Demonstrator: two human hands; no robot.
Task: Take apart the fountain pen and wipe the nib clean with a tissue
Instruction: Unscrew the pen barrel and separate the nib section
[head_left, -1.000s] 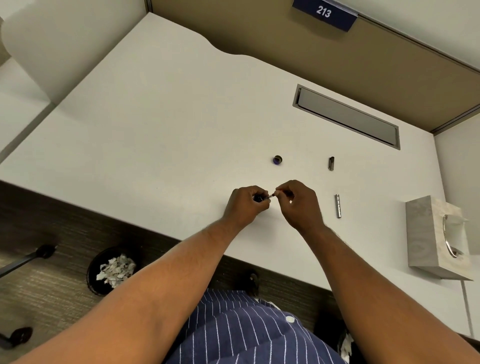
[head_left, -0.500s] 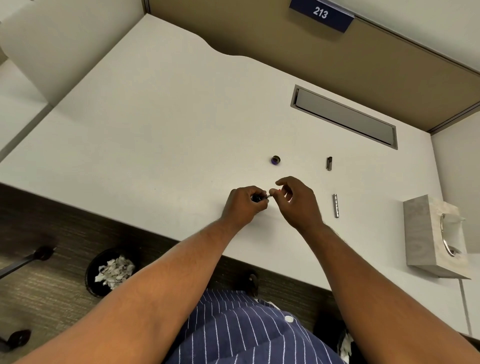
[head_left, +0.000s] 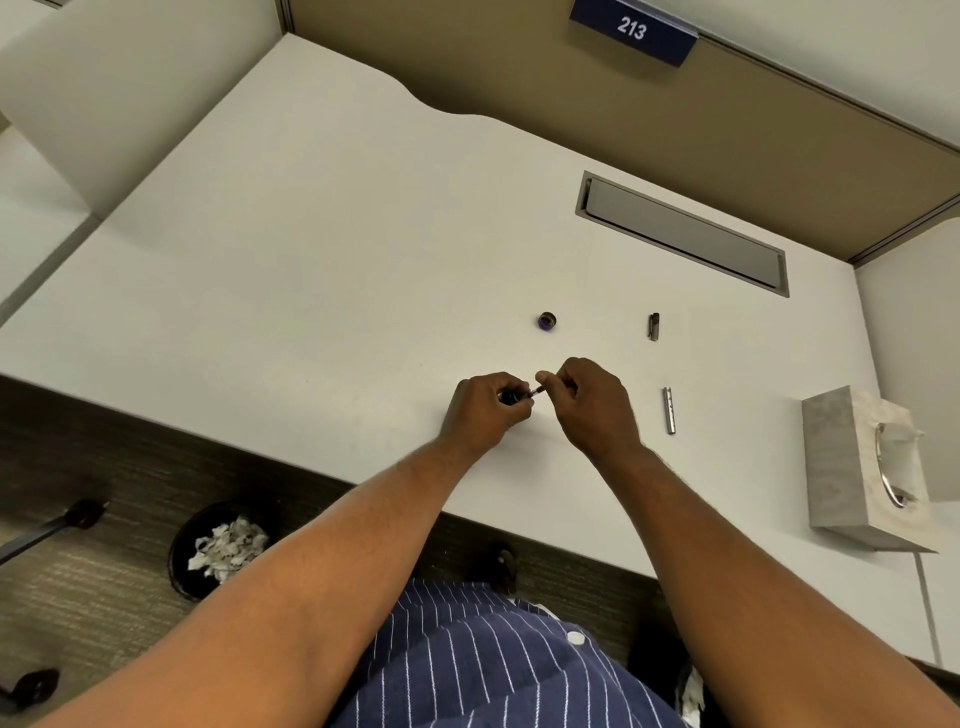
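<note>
My left hand (head_left: 485, 410) grips the dark grip section of the fountain pen (head_left: 511, 397) just above the white desk (head_left: 291, 249). My right hand (head_left: 592, 402) pinches the thin part that sticks out of it (head_left: 536, 390); the two hands nearly touch. A silver pen barrel (head_left: 669, 409) lies on the desk to the right of my right hand. A short dark pen piece (head_left: 653, 326) lies farther back. A small round dark cap with a purple rim (head_left: 547, 320) sits behind my hands. A grey tissue box (head_left: 841, 462) with a tissue showing stands at the right edge.
A grey cable slot (head_left: 680, 234) is set into the desk near the tan partition. On the floor at the left stands a black bin (head_left: 218, 545) with crumpled white paper, beside chair legs.
My right hand's fingers have curled in closer on the thin part. Both hands stay in almost the same place.
</note>
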